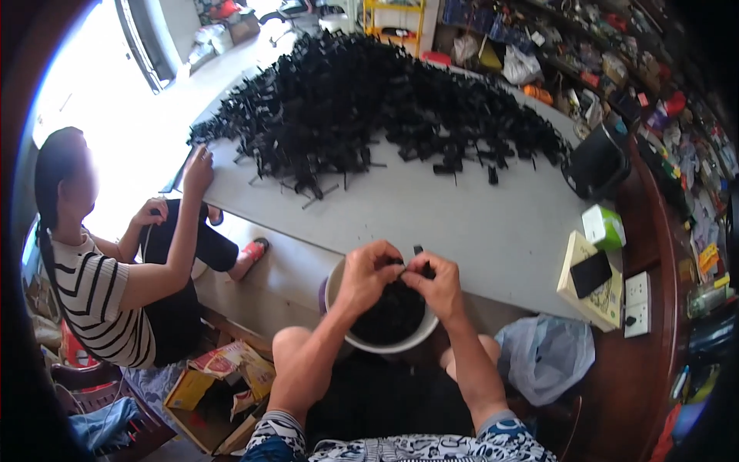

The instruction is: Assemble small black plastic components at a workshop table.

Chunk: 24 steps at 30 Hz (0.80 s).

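Note:
My left hand (368, 271) and my right hand (437, 283) meet over a white bucket (431, 327) between my knees. Fingertips of both are pinched together on a small black plastic piece (418, 251), whose exact kind is too small to tell. Dark bits (391, 314) of the same colour lie inside the bucket. Just beyond my hands runs the grey table (431, 219). A big heap of black plastic parts (323, 108), some with thin stems, covers its far half.
At left a seated person (115, 285) reaches one hand to the heap. A black bin (598, 158), a tissue pack (604, 227) and a box with a dark phone (591, 272) stand right. A clear plastic bag (546, 358) hangs near my right knee; an open carton (219, 393) sits left.

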Each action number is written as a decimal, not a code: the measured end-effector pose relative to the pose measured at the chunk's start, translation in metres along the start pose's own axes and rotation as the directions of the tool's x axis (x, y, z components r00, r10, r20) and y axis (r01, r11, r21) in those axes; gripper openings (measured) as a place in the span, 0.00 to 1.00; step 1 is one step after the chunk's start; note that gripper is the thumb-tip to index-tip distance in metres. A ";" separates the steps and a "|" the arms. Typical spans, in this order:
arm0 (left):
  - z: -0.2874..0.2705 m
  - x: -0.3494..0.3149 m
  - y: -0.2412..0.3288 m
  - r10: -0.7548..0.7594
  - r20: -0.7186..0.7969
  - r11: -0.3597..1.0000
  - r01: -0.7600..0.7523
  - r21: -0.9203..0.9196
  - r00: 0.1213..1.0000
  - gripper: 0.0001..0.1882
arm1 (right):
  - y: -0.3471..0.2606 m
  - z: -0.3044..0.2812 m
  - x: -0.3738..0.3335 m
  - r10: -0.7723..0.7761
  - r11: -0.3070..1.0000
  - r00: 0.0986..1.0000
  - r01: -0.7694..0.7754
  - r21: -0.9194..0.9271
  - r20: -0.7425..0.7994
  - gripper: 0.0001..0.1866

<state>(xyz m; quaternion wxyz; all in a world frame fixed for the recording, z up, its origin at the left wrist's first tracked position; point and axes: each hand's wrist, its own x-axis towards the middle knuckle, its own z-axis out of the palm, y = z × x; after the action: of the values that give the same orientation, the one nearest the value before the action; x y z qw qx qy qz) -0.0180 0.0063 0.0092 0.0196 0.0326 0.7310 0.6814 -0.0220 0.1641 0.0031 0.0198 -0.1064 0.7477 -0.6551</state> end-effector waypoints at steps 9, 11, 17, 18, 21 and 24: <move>0.010 -0.012 0.019 0.216 -0.079 0.941 -0.187 0.281 0.973 0.09 | 0.001 0.008 -0.003 0.013 0.994 1.000 -0.011 0.113 -0.009 0.08; 0.014 -0.012 0.012 0.279 -0.089 0.925 -0.242 0.294 0.956 0.09 | 0.006 0.012 -0.002 0.015 0.994 1.000 -0.015 0.107 0.002 0.09; 0.029 -0.011 0.013 0.395 -0.181 0.885 -0.321 0.336 0.901 0.09 | 0.003 0.027 -0.004 -0.123 0.969 0.982 0.087 -0.230 -0.146 0.09; 0.031 -0.012 0.012 0.416 -0.210 0.872 -0.323 0.369 0.885 0.09 | 0.004 0.028 -0.004 -0.139 0.968 0.977 0.100 -0.232 -0.160 0.09; 0.033 -0.013 0.006 0.425 -0.259 0.873 -0.317 0.371 0.867 0.09 | 0.003 0.031 -0.005 -0.176 0.957 0.967 0.125 -0.261 -0.184 0.09; 0.035 -0.010 0.002 0.367 -0.281 0.918 -0.296 0.264 0.887 0.08 | 0.002 0.031 -0.006 -0.197 0.944 0.958 0.129 -0.302 -0.208 0.09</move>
<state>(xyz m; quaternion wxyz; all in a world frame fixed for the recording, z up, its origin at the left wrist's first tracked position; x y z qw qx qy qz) -0.0058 0.0407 0.0089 -0.2220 0.0466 0.7765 0.5879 -0.0107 0.1351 -0.0039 -0.1391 -0.0917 0.8200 -0.5476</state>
